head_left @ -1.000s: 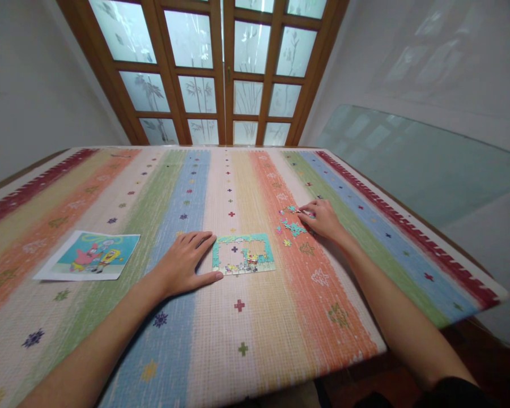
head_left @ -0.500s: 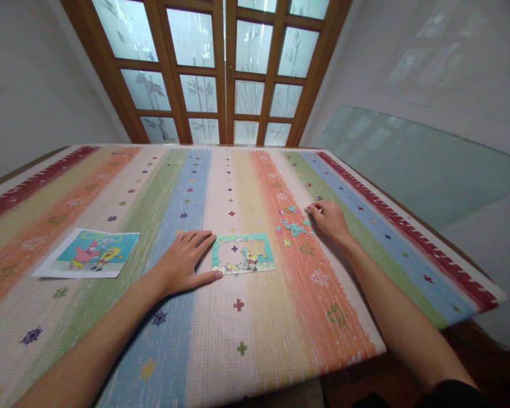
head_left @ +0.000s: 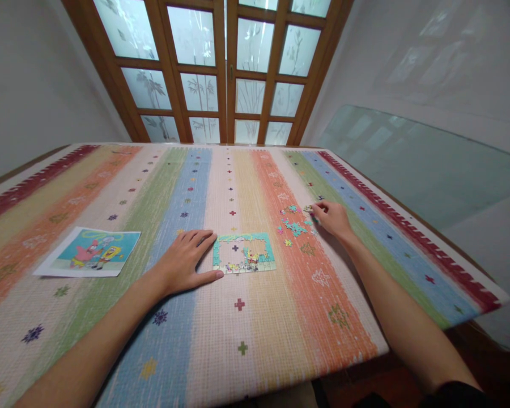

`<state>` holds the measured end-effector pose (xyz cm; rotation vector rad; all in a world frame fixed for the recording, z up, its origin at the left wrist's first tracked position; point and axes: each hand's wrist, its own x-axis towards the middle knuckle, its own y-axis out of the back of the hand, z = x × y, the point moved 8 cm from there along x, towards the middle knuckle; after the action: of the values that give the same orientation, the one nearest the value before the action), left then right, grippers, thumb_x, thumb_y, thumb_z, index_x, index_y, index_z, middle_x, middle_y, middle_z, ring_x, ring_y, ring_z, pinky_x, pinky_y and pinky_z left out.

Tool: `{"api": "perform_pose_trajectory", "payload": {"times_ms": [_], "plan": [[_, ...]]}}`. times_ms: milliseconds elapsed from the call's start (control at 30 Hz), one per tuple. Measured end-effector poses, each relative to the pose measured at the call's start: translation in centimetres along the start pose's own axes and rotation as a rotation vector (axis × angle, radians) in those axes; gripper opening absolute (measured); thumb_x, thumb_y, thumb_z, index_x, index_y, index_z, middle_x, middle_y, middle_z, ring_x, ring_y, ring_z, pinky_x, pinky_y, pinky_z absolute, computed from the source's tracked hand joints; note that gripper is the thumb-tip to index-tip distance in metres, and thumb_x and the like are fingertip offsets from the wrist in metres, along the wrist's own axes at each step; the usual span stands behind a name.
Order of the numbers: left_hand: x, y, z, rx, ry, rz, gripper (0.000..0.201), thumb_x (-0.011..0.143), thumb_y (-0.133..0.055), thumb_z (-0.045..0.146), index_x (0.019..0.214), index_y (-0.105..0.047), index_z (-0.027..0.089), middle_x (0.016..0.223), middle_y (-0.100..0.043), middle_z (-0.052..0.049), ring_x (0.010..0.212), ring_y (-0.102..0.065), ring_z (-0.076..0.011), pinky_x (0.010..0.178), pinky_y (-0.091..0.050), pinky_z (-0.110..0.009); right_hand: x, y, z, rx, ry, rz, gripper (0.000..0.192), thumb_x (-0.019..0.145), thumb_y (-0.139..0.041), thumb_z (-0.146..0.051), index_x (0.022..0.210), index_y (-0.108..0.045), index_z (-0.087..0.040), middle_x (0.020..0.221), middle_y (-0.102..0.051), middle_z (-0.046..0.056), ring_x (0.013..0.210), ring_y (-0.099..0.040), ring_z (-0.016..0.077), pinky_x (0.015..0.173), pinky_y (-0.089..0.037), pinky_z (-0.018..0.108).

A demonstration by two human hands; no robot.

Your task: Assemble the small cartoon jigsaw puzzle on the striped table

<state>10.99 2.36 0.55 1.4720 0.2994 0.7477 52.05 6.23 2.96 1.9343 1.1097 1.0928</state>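
A partly assembled jigsaw puzzle [head_left: 268,265] lies flat on the tablecloth, its border joined and a cartoon figure showing at the right inside. Tablecloth shows through the gap in its middle. My left hand [head_left: 187,259] rests open at the puzzle's left edge, thumb and fingers spread around that side. To the right of the puzzle, loose puzzle pieces [head_left: 296,229] lie in a scattered heap, mostly turquoise. At the heap's right edge, my right hand [head_left: 332,218] has thumb and forefinger pinched on a small puzzle piece [head_left: 308,208], partly hidden by the fingertips.
A printed reference picture [head_left: 97,252] of cartoon figures lies left of my left hand, its corners slightly raised. A striped tablecloth [head_left: 212,351] covers the table. Wood-framed glass doors [head_left: 225,73] stand beyond the far edge, and a glass panel [head_left: 416,153] is at the right wall.
My right hand has shifted very slightly at the edge of the loose pieces, its fingers still pinched. My left hand and the puzzle stay where they were.
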Motion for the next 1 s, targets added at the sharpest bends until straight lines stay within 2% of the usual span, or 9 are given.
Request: {"api": "perform_pose_trajectory", "payload": {"times_ms": [133, 267, 400, 500, 633, 767, 1000], "plan": [[0.0, 0.0, 0.1, 0.009, -0.011, -0.003, 0.085, 0.093, -0.043, 0.081, 0.146, -0.049, 0.014, 0.145, -0.057, -0.022, 0.128, -0.054, -0.0411, 0.107, -0.041, -0.063, -0.6, 0.0, -1.3, 0.382, -0.033, -0.101, 0.024, 0.081, -0.064, -0.040, 0.074, -0.072, -0.019, 0.078, -0.075, 0.011, 0.071, -0.067, 0.0237, 0.068, -0.048, 0.035], [0.0, 0.1, 0.1, 0.009, -0.009, -0.003, 0.084, 0.093, -0.045, 0.080, 0.146, -0.049, 0.015, 0.146, -0.056, -0.022, 0.129, -0.054, -0.0411, 0.108, -0.040, -0.063, -2.2, -1.1, -3.8, 0.723, -0.081, -0.303, 0.035, 0.076, -0.074, -0.054, 0.079, -0.072, -0.020, 0.078, -0.074, 0.008, 0.063, -0.062, 0.0174, 0.057, -0.047, 0.030], [-0.1, 0.0, 0.0, 0.001, 0.000, -0.002, 0.083, 0.093, -0.046, 0.080, 0.147, -0.048, 0.017, 0.147, -0.056, -0.020, 0.128, -0.054, -0.0412, 0.108, -0.040, -0.064, -4.7, -3.0, -6.8, 0.983, -0.157, -0.542, 0.040, 0.071, -0.082, -0.057, 0.078, -0.066, -0.021, 0.078, -0.072, 0.007, 0.062, -0.062, 0.0156, 0.054, -0.046, 0.028], [-0.1, 0.0, 0.0, 0.004, 0.001, -0.010, 0.084, 0.093, -0.046, 0.080, 0.146, -0.048, 0.015, 0.146, -0.056, -0.021, 0.128, -0.054, -0.0416, 0.108, -0.040, -0.064, -6.9, -4.4, -9.3, 1.047, -0.148, -0.756, 0.040, 0.075, -0.082, -0.055, 0.076, -0.062, -0.020, 0.070, -0.070, 0.006, 0.057, -0.060, 0.0147, 0.049, -0.041, 0.027], [0.0, 0.0, 0.1, 0.011, 0.002, -0.019, 0.085, 0.093, -0.044, 0.081, 0.146, -0.048, 0.014, 0.146, -0.055, -0.022, 0.129, -0.053, -0.0411, 0.108, -0.040, -0.063, -9.1, -5.1, -11.8, 1.104, -0.119, -0.917, 0.040, 0.075, -0.084, -0.050, 0.075, -0.058, -0.020, 0.072, -0.070, 0.005, 0.051, -0.054, 0.0102, 0.046, -0.036, 0.025], [0.0, 0.1, 0.2, -0.001, -0.001, -0.020, 0.086, 0.093, -0.044, 0.081, 0.146, -0.049, 0.014, 0.146, -0.056, -0.022, 0.128, -0.053, -0.0415, 0.107, -0.041, -0.064, -10.5, -5.3, -13.0, 1.095, -0.131, -1.006, 0.041, 0.073, -0.086, -0.048, 0.073, -0.057, -0.018, 0.075, -0.073, 0.007, 0.048, -0.050, 0.0065, 0.043, -0.027, 0.023], [0.0, 0.1, 0.0, -0.021, 0.010, -0.010, 0.084, 0.092, -0.048, 0.080, 0.148, -0.049, 0.017, 0.147, -0.055, -0.020, 0.128, -0.054, -0.0417, 0.107, -0.040, -0.064, -11.9, -6.5, -13.9, 1.170, -0.207, -1.075, 0.037, 0.071, -0.086, -0.041, 0.071, -0.056, -0.019, 0.073, -0.073, 0.006, 0.044, -0.045, 0.0050, 0.040, -0.022, 0.023]]}}
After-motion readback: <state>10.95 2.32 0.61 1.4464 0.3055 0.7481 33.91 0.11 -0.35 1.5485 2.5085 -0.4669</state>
